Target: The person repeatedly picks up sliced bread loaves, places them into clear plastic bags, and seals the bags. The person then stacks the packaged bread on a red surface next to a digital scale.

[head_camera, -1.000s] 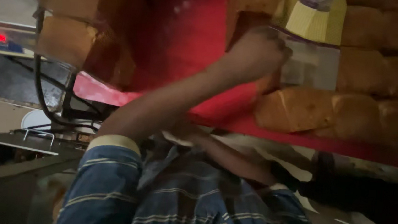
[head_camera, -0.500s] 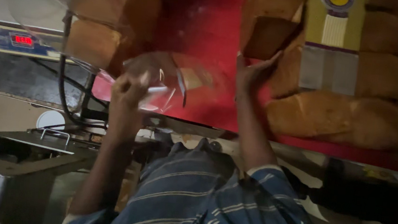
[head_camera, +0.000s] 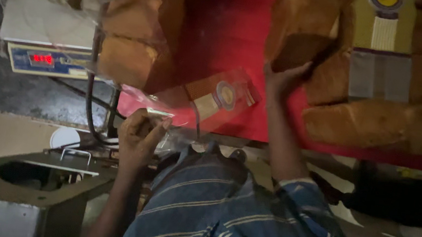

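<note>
Clear plastic bag [head_camera: 212, 101] with an orange, round-badged label lies over the red counter's [head_camera: 229, 28] near edge; the left hand [head_camera: 141, 135] pinches its mouth, fingers clenched. The right hand [head_camera: 286, 77] grasps a brown loaf [head_camera: 298, 50] among loaves. A yellow-and-grey label [head_camera: 382, 47] lies right; a weighing scale [head_camera: 49, 43] stands left.
</note>
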A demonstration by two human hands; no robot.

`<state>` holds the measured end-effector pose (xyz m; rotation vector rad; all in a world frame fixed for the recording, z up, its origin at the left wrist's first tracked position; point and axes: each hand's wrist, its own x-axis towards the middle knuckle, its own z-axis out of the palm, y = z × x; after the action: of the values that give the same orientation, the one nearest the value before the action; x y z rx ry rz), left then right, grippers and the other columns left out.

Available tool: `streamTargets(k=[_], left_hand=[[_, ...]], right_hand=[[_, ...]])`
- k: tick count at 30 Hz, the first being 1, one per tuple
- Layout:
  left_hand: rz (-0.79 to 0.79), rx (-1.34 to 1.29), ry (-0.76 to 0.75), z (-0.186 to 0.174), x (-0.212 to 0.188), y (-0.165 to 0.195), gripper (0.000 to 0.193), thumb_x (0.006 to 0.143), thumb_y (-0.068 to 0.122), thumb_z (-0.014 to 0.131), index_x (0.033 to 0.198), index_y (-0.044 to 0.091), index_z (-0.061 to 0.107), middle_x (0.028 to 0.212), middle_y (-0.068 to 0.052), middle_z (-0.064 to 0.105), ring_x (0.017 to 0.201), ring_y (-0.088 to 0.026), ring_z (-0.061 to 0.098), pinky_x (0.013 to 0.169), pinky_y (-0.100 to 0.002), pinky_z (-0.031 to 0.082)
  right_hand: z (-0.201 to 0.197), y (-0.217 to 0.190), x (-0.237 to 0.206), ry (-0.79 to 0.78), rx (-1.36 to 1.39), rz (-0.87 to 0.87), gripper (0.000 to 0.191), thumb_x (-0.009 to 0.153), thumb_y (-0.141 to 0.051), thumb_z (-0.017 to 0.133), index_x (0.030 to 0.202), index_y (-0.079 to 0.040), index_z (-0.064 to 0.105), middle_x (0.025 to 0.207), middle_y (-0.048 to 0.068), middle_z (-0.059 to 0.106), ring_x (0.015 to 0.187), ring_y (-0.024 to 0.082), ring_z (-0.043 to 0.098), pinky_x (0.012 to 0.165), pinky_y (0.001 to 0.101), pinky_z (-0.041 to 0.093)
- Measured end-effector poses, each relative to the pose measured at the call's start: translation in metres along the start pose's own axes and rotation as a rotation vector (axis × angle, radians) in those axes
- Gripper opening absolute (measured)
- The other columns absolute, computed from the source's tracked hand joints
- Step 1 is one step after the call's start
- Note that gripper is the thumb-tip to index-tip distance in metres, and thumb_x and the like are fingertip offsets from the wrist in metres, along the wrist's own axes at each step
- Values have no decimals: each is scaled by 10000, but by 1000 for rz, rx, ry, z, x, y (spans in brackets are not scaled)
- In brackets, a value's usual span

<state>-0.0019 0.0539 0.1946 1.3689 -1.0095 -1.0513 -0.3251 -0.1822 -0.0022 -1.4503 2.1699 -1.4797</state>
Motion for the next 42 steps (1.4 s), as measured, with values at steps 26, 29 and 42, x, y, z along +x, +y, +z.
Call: streamTargets(k=[26, 29, 42], left_hand=[[172, -205, 14, -17, -18, 71, 258, 848, -64, 649, 1083, 28, 597, 1020, -52, 660, 923, -110, 632, 840, -241, 527], [157, -166, 6, -17, -25, 69, 238, 862, -49, 653, 1082, 29, 604, 965, -34, 642, 852, -82, 584, 774, -211, 469], [255, -183, 7, -14, -31, 59, 444, 943, -77, 696, 1337, 34, 524, 895, -4, 605, 837, -71, 568, 781, -202, 464]], right_hand=[[-159, -152, 15, -756, 46, -794, 1197, 782, -579, 881, 1653, -124, 198, 1686, 209, 270, 1580, 403, 244, 1285, 585, 287], [-153, -162, 27, -944, 82, -688, 1166, 797, -506, 889, 1663, -139, 199, 1661, 199, 351, 1558, 377, 333, 1267, 539, 343], [-176, -171, 30, -833, 146, -919, 1201, 747, -566, 852, 1631, -77, 203, 1662, 261, 212, 1540, 425, 207, 1250, 552, 253]])
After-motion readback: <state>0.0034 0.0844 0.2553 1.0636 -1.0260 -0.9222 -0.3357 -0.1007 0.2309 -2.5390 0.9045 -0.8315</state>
